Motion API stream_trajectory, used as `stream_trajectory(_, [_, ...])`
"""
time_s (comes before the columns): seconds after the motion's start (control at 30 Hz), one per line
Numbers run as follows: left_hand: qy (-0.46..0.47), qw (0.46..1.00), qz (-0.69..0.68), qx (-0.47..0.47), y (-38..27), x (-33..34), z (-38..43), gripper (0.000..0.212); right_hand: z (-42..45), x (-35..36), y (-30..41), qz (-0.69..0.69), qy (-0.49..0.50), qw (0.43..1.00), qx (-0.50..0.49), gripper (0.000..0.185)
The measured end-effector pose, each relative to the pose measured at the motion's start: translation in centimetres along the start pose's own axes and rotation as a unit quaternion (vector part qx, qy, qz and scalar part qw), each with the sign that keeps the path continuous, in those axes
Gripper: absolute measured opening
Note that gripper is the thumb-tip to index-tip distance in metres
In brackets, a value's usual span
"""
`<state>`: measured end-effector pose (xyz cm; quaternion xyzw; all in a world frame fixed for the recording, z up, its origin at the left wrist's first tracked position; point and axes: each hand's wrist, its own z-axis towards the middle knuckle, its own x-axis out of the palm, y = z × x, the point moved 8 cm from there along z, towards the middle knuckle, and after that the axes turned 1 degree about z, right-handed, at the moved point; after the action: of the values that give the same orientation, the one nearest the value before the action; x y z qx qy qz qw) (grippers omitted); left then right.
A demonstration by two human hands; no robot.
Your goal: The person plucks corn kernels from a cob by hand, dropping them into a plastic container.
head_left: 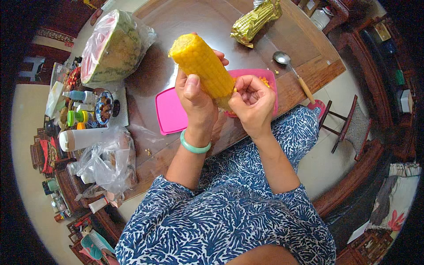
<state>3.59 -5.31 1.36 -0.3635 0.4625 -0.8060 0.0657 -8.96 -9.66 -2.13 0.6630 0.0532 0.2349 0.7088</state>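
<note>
My left hand (pixel 196 99), with a pale green bangle at the wrist, is wrapped around a yellow corn cob (pixel 206 66). The cob tilts, its broken end up and to the left. At its lower end, the thumb and forefinger of my right hand (pixel 254 106) pinch a corn kernel (pixel 235 89). A paler strip near there looks bare of kernels. Beneath my right hand stands a pink plastic container (pixel 272 77) with loose kernels (pixel 265 81) inside, partly hidden by the hand. Its likely lid, a flat pink one (pixel 170 111), lies on the table, partly behind my left hand.
A plastic-wrapped cut watermelon (pixel 114 49) sits far left, above bottles (pixel 82 96), a patterned bowl (pixel 105 107) and a clear plastic bag (pixel 107 162). Gold-wrapped corn (pixel 255 24) lies at the back. A wooden-handled metal spoon (pixel 293 68) extends over the table's right edge.
</note>
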Motion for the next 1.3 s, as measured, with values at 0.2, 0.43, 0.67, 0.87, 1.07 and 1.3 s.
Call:
stream_trajectory(0.2, [0.002, 0.999, -0.013, -0.038, 0.6, -0.3, 0.2, 0.079, 0.0, 0.0, 0.2, 0.071, -0.013, 0.997, -0.003, 0.013])
stream_trajectory(0.43, [-0.021, 0.992, -0.099, -0.072, 1.8, -1.3, 0.6, 0.073, 0.0, -0.4, 0.8, 0.147, -0.009, 0.988, -0.04, 0.011])
stream_trajectory(0.67, [-0.016, 0.952, -0.267, -0.149, 2.8, -0.9, 0.8, 0.055, 0.7, -1.5, 0.6, -0.045, 0.032, 0.998, -0.024, 0.014])
stream_trajectory(0.87, [-0.005, 0.96, -0.239, -0.147, 2.6, -0.2, 0.6, 0.062, 0.2, 0.2, -1.0, 0.089, 0.097, 0.984, 0.121, 0.017])
stream_trajectory(1.07, [0.038, 0.977, -0.175, -0.119, 1.8, 0.4, 0.5, 0.073, -0.5, 1.9, -1.8, 0.196, 0.149, 0.946, 0.209, 0.021])
stream_trajectory(1.3, [0.07, 0.984, -0.145, -0.08, 1.4, 0.8, 0.3, 0.084, -0.8, 2.4, -2.2, 0.209, 0.171, 0.939, 0.212, 0.025])
